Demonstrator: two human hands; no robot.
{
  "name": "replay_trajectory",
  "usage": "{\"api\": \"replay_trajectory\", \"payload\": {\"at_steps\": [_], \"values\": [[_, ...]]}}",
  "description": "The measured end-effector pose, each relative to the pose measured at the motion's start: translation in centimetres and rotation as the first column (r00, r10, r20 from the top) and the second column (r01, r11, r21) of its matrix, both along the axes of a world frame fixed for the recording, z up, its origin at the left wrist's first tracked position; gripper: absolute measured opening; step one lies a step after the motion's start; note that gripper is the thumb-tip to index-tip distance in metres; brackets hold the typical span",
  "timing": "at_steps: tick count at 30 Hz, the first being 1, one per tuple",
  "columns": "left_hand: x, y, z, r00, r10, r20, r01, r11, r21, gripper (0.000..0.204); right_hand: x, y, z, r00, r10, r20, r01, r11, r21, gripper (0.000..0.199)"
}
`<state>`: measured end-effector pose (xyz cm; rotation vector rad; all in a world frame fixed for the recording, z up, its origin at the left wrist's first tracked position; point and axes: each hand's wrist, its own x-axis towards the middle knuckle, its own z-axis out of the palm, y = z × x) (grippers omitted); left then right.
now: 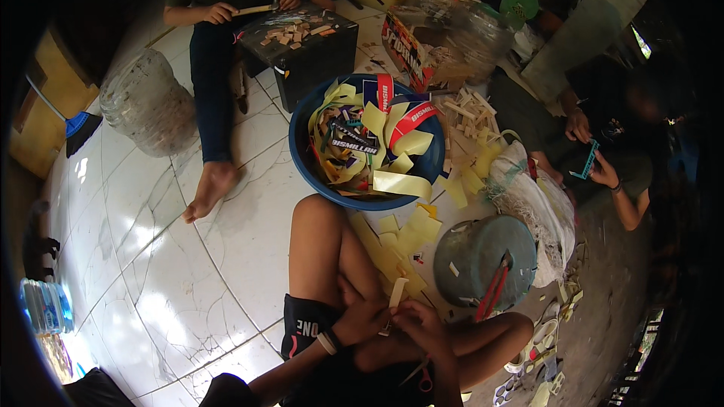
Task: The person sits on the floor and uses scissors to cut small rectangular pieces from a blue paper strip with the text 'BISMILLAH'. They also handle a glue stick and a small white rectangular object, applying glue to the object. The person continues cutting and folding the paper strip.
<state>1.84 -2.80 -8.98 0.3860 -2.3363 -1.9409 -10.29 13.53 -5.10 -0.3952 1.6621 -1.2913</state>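
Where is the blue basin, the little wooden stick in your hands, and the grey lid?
blue basin (302,158), head view, left rim.
wooden stick (397,292), head view, middle of its length.
grey lid (471,256), head view, bare top.

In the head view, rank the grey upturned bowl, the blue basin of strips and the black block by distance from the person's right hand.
From the right hand:
1. Grey upturned bowl, just up and to its right.
2. Blue basin, farther up, past the knee.
3. Black block, farthest, by the seated co-worker at the top.

Daylight glare on white floor tiles (151,256), dark fisheye rim, sharp centre
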Motion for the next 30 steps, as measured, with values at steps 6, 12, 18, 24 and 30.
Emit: {"api": "replay_trajectory", "payload": {"at_steps": [6, 12, 18, 24, 30], "values": [[0.9, -3.9, 1.0, 0.881, -0.449, 0.148, 0.437, 0.893, 0.107, 0.035, 0.9, 0.1, -1.8, 0.986, 0.168, 0.001, -0.168, 0.984, 0.056, 0.025], [1.5, -5.8, 2.6, 0.971, -0.24, -0.014, 0.239, 0.97, -0.043, 0.037, 2.4, -0.5, -3.9, 0.985, 0.078, 0.153, -0.064, 0.993, -0.095, 0.034], [-1.0, -8.7, 4.0, 0.976, 0.202, 0.079, -0.193, 0.975, -0.108, 0.029, 3.8, -1.4, -6.9, 0.999, -0.007, -0.048, 0.003, 0.997, -0.083, 0.03], [-5.3, -14.4, 5.1, 0.813, 0.516, -0.271, -0.575, 0.632, -0.52, 0.018, 3.1, -2.2, -7.7, 0.991, -0.009, -0.136, -0.007, 0.993, -0.118, 0.025], [-10.5, -19.8, 3.1, 0.752, 0.598, -0.276, -0.488, 0.225, -0.843, 0.036, 1.9, -2.4, -5.4, 0.993, -0.016, 0.113, 0.019, 0.999, -0.029, 0.02]]}}
